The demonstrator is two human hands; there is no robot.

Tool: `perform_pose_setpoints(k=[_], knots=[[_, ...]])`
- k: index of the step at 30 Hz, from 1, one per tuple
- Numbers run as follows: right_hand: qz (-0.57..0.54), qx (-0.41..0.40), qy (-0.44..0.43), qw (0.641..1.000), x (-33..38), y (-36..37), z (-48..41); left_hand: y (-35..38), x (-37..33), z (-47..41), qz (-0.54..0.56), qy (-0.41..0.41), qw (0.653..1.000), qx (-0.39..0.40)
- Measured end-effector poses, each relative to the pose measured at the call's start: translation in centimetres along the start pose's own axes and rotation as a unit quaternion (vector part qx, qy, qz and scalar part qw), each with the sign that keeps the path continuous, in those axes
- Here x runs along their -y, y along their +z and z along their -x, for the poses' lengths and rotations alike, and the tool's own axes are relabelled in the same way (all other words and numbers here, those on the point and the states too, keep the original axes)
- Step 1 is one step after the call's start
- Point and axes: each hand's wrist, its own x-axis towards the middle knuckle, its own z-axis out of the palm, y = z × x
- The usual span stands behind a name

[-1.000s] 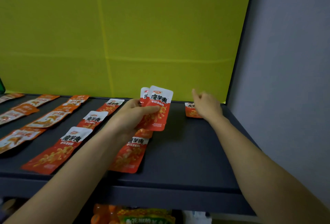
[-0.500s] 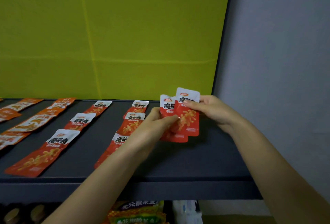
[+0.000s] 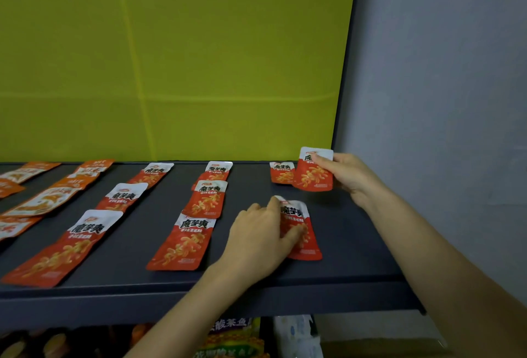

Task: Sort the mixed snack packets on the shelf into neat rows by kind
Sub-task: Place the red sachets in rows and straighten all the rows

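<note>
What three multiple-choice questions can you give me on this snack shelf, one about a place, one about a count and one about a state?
1. Where is the raised packet that the right hand holds?
A. At the back right of the shelf, beside a lying packet
B. At the front left
C. Down on the floor

2. How many red packets make up the middle column next to the left hand?
A. One
B. Three
C. Six

3. What is the left hand doing?
A. Hanging idle
B. Making an empty fist
C. Gripping a front packet

Answers: 1 A, the packet is up near the back right corner. 2 B, three lie one behind another. 3 C, thumb and fingers close on that packet.
</note>
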Motion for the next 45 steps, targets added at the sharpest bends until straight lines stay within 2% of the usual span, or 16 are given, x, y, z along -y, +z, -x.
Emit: perform_pose_setpoints(k=[4,8,11,17,20,30,36,42,45], knots=[[0.056,0.009,-0.033,0.998,0.8,1.4,-0.6,0.0,-0.1,0.0,-0.045,0.026,0.998,-0.027],[0.078,0.001,-0.055,0.995,0.2,3.5,-1.1,0.1,-0.1,0.1,-0.043,0.032,0.998,-0.034],[0.146,-0.006,-0.049,0.988,-1.4,4.1,-1.6,0.6,0.1,0.2,-0.065,0.039,0.995,-0.062],[0.299,-0.023,-0.065,0.952,-1.8,3.9,-1.9,0.9,0.3,-0.1,-0.081,0.046,0.993,-0.077],[0.338,-0.021,-0.069,0.938,-2.0,4.0,-1.8,0.9,0.5,-0.2,-0.08,0.047,0.992,-0.08],[0.402,-0.068,-0.064,0.911,-2.9,4.0,-1.5,0.2,0.3,-0.4,-0.056,0.026,0.996,-0.062],[0.405,-0.062,-0.069,0.909,-2.8,4.1,-1.3,-1.0,-0.6,-2.3,-0.008,-0.004,0.995,-0.102],[0.37,-0.052,-0.052,0.926,-2.5,3.9,-1.0,1.0,-1.6,-6.0,0.008,-0.051,0.999,-0.015],[0.354,-0.078,-0.06,0.93,-2.9,3.9,-1.5,1.8,-1.0,-7.4,0.084,-0.105,0.99,0.03]])
